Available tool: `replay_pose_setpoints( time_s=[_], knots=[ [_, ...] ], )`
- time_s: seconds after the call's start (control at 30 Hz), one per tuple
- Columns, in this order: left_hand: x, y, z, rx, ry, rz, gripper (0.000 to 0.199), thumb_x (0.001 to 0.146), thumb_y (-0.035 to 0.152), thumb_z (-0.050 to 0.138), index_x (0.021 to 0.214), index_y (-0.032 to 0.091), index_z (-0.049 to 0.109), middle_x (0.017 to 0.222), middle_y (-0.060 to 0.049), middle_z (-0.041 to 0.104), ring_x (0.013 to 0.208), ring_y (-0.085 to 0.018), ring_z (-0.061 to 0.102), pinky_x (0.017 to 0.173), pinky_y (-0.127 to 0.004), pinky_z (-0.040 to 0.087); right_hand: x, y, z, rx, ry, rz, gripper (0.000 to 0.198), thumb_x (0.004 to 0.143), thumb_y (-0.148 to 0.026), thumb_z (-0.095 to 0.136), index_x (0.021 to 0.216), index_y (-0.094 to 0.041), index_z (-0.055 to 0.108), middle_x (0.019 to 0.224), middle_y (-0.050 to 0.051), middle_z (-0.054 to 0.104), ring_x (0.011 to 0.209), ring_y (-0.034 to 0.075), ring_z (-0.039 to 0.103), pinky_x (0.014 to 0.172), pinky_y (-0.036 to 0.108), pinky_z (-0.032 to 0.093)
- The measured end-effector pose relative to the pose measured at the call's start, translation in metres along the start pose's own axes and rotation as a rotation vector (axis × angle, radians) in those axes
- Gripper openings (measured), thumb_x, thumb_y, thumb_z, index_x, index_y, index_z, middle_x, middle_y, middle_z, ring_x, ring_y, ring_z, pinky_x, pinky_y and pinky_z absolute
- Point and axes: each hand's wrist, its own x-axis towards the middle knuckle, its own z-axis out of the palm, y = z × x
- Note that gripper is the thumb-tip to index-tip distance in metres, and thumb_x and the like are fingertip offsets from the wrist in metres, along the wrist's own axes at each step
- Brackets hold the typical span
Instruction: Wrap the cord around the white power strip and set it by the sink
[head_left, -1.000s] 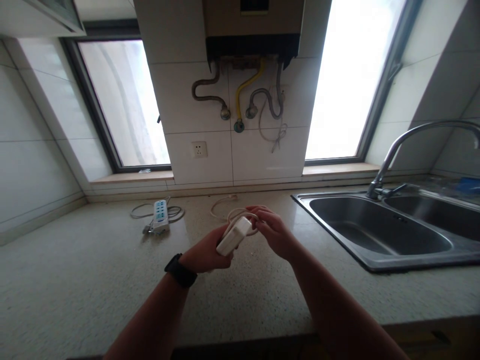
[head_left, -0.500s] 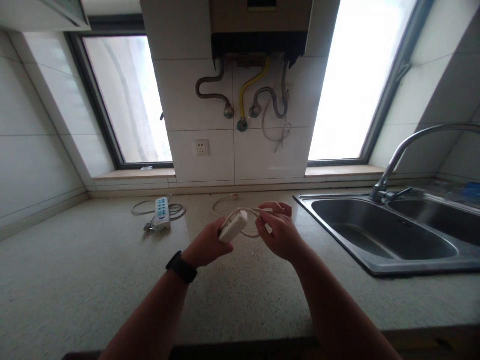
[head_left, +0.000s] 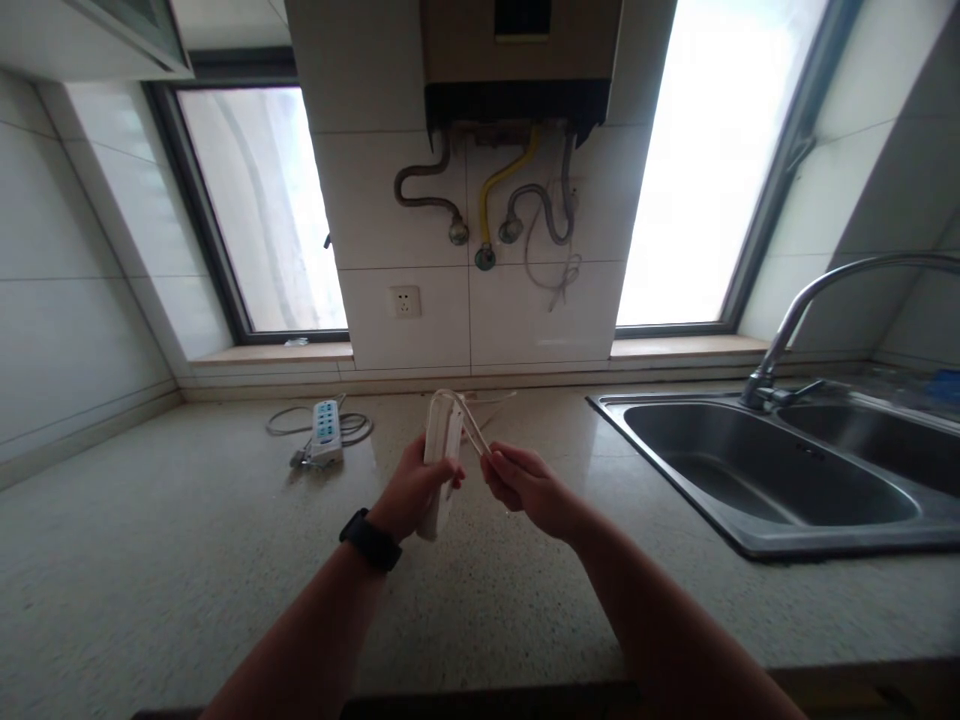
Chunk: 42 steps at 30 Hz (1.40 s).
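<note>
My left hand (head_left: 420,485), with a dark watch on its wrist, is wrapped round a white power strip (head_left: 441,440) held up over the counter. From the strip's upper end a pale cord (head_left: 456,400) bends over and runs down to the right. My right hand (head_left: 529,483) pinches that cord in closed fingers, a short way right of the strip. More of the cord trails behind the hands toward the wall; its end is hard to make out.
On the speckled counter (head_left: 247,560), a second power strip (head_left: 327,430) with blue-green sockets lies at the left with its grey cord coiled. A steel sink (head_left: 750,460) with a faucet (head_left: 795,310) is at the right. A wall socket (head_left: 405,301) sits below the water heater (head_left: 517,60).
My left hand has turned the power strip from tilted to nearly upright. My right hand has moved slightly left and down, drawing the cord across the strip's upper end.
</note>
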Motion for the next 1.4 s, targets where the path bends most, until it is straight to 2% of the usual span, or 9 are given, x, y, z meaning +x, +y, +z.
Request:
replay_pose_setpoints(
  time_s=[0.17, 0.37, 0.53, 0.67, 0.87, 1.0, 1.13, 1.27, 1.4],
  knots=[
    [-0.003, -0.002, 0.007, -0.176, 0.049, 0.018, 0.055, 0.079, 0.034, 0.068, 0.127, 0.026, 0.044, 0.092, -0.001, 0.062, 0.069, -0.016, 0.064, 0.065, -0.031, 0.052, 0.004, 0.011, 0.0, -0.122, -0.026, -0.01, 0.041, 0.093, -0.058, 0.048, 0.077, -0.02, 0.05, 0.064, -0.003, 0.04, 0.057, 0.011, 0.034, 0.048, 0.024, 0.025],
    [-0.002, -0.004, 0.017, -0.101, 0.075, 0.047, 0.04, 0.085, 0.041, 0.065, 0.115, 0.016, 0.06, 0.102, -0.009, 0.068, 0.083, -0.02, 0.064, 0.071, -0.03, 0.051, 0.004, 0.011, -0.001, -0.308, -0.031, -0.033, 0.037, 0.096, -0.053, 0.045, 0.082, -0.019, 0.051, 0.066, -0.004, 0.039, 0.059, 0.011, 0.035, 0.053, 0.026, 0.03],
    [-0.002, -0.003, 0.023, -0.192, 0.037, -0.027, 0.045, 0.087, 0.046, 0.064, 0.12, 0.016, 0.059, 0.109, -0.012, 0.069, 0.089, -0.022, 0.067, 0.075, -0.032, 0.051, 0.004, 0.014, -0.004, -0.571, 0.049, -0.042, 0.037, 0.097, -0.048, 0.044, 0.075, -0.019, 0.054, 0.065, -0.002, 0.045, 0.06, 0.012, 0.039, 0.054, 0.025, 0.032],
    [-0.002, -0.003, 0.025, -0.224, 0.061, -0.054, 0.046, 0.085, 0.05, 0.065, 0.115, 0.016, 0.062, 0.104, -0.011, 0.07, 0.088, -0.023, 0.068, 0.074, -0.031, 0.051, 0.001, 0.012, -0.002, -0.805, 0.087, -0.064, 0.036, 0.097, -0.045, 0.043, 0.076, -0.02, 0.059, 0.067, 0.0, 0.052, 0.06, 0.013, 0.044, 0.056, 0.025, 0.033],
    [-0.001, -0.004, 0.024, -0.139, 0.131, -0.037, 0.045, 0.077, 0.052, 0.073, 0.097, 0.012, 0.065, 0.085, -0.009, 0.07, 0.075, -0.021, 0.067, 0.066, -0.029, 0.052, -0.004, 0.0, 0.011, -1.045, 0.062, -0.08, 0.031, 0.098, -0.041, 0.044, 0.082, -0.024, 0.064, 0.066, 0.001, 0.058, 0.056, 0.013, 0.049, 0.055, 0.026, 0.028],
    [-0.002, 0.001, 0.026, -0.101, 0.164, -0.012, 0.046, 0.079, 0.056, 0.069, 0.091, 0.013, 0.064, 0.079, -0.007, 0.068, 0.069, -0.019, 0.066, 0.061, -0.028, 0.052, -0.005, -0.007, 0.015, -1.095, 0.073, -0.09, 0.031, 0.097, -0.041, 0.045, 0.081, -0.024, 0.064, 0.066, 0.001, 0.06, 0.055, 0.012, 0.048, 0.054, 0.027, 0.025],
    [-0.006, 0.008, 0.026, -0.149, 0.182, -0.065, 0.049, 0.08, 0.06, 0.065, 0.096, 0.014, 0.062, 0.07, -0.004, 0.066, 0.055, -0.016, 0.063, 0.05, -0.026, 0.049, -0.008, -0.019, 0.004, -1.104, 0.097, -0.144, 0.035, 0.096, -0.044, 0.049, 0.073, -0.022, 0.063, 0.057, -0.002, 0.052, 0.052, 0.011, 0.042, 0.054, 0.027, 0.023],
    [-0.008, 0.013, 0.022, -0.284, 0.08, -0.177, 0.058, 0.083, 0.065, 0.056, 0.104, 0.011, 0.059, 0.068, -0.008, 0.067, 0.054, -0.023, 0.065, 0.045, -0.032, 0.052, -0.013, -0.029, -0.015, -1.009, 0.151, -0.146, 0.042, 0.092, -0.05, 0.053, 0.064, -0.019, 0.058, 0.052, -0.005, 0.04, 0.05, 0.009, 0.033, 0.051, 0.026, 0.022],
    [-0.009, 0.012, 0.019, -0.328, -0.019, -0.215, 0.058, 0.084, 0.065, 0.054, 0.101, 0.01, 0.058, 0.066, -0.012, 0.069, 0.055, -0.026, 0.067, 0.045, -0.033, 0.053, -0.018, -0.031, -0.026, -0.832, 0.147, -0.168, 0.038, 0.087, -0.05, 0.062, 0.067, -0.018, 0.059, 0.055, -0.006, 0.04, 0.052, 0.009, 0.032, 0.049, 0.024, 0.024]
  ],
)
